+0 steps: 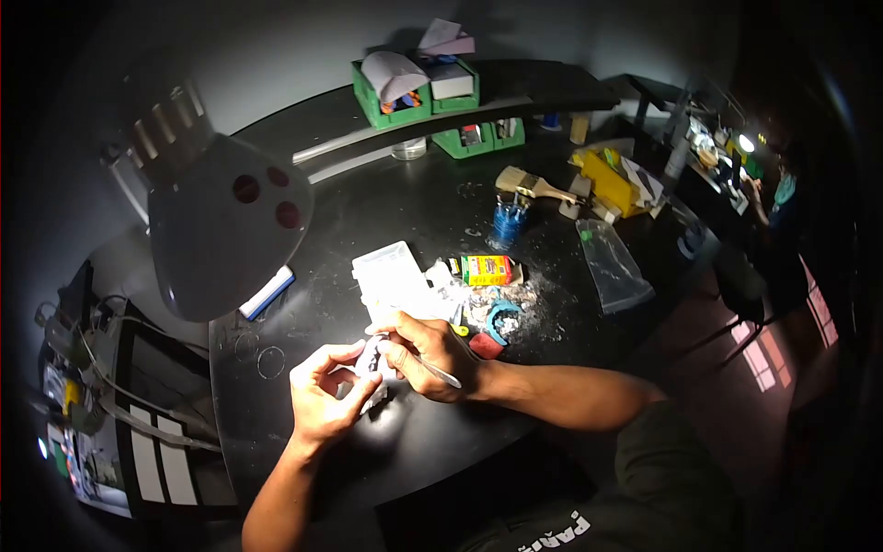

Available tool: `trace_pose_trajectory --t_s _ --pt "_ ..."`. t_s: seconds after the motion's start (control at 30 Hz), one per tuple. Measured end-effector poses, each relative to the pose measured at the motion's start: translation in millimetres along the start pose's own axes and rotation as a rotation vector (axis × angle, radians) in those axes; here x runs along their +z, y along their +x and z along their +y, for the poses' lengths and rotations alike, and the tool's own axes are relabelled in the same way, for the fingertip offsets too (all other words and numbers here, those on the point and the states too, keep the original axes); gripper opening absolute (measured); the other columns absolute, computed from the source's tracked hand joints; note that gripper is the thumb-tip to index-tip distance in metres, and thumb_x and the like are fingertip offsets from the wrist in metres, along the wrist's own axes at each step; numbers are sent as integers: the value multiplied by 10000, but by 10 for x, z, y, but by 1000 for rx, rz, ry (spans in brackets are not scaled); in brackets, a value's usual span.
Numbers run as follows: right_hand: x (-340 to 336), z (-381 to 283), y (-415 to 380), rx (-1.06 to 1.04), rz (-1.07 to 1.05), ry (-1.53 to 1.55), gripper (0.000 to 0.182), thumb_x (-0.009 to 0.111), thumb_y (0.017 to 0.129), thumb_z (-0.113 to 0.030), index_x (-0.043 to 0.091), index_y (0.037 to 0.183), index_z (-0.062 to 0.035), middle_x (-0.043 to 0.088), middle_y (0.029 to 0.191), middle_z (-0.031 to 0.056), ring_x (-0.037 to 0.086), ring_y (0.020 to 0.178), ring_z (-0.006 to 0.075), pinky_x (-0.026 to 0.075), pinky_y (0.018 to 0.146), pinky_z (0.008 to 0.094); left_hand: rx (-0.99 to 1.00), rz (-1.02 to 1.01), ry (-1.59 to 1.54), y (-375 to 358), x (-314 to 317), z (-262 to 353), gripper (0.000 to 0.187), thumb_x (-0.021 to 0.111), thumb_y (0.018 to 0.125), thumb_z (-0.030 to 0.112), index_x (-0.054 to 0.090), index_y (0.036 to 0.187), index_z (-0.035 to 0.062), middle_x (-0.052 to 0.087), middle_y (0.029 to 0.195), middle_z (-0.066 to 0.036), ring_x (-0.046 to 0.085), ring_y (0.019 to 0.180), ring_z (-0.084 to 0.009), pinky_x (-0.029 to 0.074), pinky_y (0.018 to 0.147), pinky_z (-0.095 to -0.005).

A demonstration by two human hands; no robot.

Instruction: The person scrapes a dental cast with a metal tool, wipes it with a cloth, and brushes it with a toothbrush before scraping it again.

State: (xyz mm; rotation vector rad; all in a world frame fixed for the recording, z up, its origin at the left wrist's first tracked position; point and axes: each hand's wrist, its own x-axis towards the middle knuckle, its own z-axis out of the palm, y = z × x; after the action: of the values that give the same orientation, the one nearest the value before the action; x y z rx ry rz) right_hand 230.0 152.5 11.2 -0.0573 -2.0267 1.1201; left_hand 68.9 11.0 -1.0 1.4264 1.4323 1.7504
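Observation:
Under the bright light, my left hand pinches a small pale piece with dark marks between thumb and fingers. Its exact kind is hard to make out; it resembles a dental model. My right hand is closed around a slim hand tool with a pale, flattened end that sticks out toward the right forearm. The tool's working tip is hidden by the fingers at the pale piece. Both hands meet just in front of a white plastic tray. Close to my right hand lie a red piece and a blue horseshoe-shaped piece.
A yellow-and-red labelled bottle lies amid pale debris. Behind it stand a blue glass and a wide brush. A clear plastic bag is at right. A lamp head overhangs the left side. Green bins stand at the back.

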Motion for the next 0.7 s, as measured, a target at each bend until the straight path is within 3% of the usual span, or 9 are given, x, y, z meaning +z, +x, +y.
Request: trace_pose_trajectory --t_s 0.13,0.27,0.37,0.47,0.5,0.6,0.7 --pt "-1 96 -4 52 -51 -22 198 621 968 26 644 1163 6 649 762 115 645 648 206 509 617 355 -84 -17 40 32 -38 50 372 893 833 -20 708 1151 -69 749 1067 -117 727 927 -119 646 800 -268" --pt "11 138 -14 18 -38 -48 179 647 946 32 681 1120 10 666 792 124 656 672 205 514 625 346 -7 -42 76 55 -22 61 503 934 801 26 699 1245 -6 756 1045 -73 723 936 -127 634 766 -271" --pt "36 103 -6 -29 -8 -53 201 658 932 31 684 1130 21 679 814 142 678 687 257 540 652 361 18 -61 79 35 12 83 670 931 795 13 669 1411 49 720 1036 -70 698 937 -120 631 772 -269" --pt "11 18 27 -87 -8 -124 202 665 927 16 682 1128 30 679 819 148 688 697 285 554 666 367 42 -51 135 18 44 66 731 922 787 -7 655 1462 75 672 1006 -44 660 874 -112 606 765 -256" --pt "-3 57 28 -130 22 -175 264 705 906 6 691 1169 25 680 807 121 683 677 237 556 665 344 73 -59 166 15 29 64 732 922 782 -4 660 1460 76 658 994 -39 643 855 -110 593 756 -253" --pt "-18 -54 4 9 41 -93 383 747 885 27 697 1264 5 666 782 56 649 660 115 535 620 303 212 -63 260 63 -5 40 716 929 756 34 688 1430 68 629 948 -43 585 783 -114 539 709 -259" --pt "16 187 -48 2 77 -84 321 735 911 4 692 1229 0 668 797 56 646 677 124 531 616 303 283 -99 339 97 -73 54 669 930 761 68 708 1392 62 626 935 -55 598 785 -132 542 697 -279"
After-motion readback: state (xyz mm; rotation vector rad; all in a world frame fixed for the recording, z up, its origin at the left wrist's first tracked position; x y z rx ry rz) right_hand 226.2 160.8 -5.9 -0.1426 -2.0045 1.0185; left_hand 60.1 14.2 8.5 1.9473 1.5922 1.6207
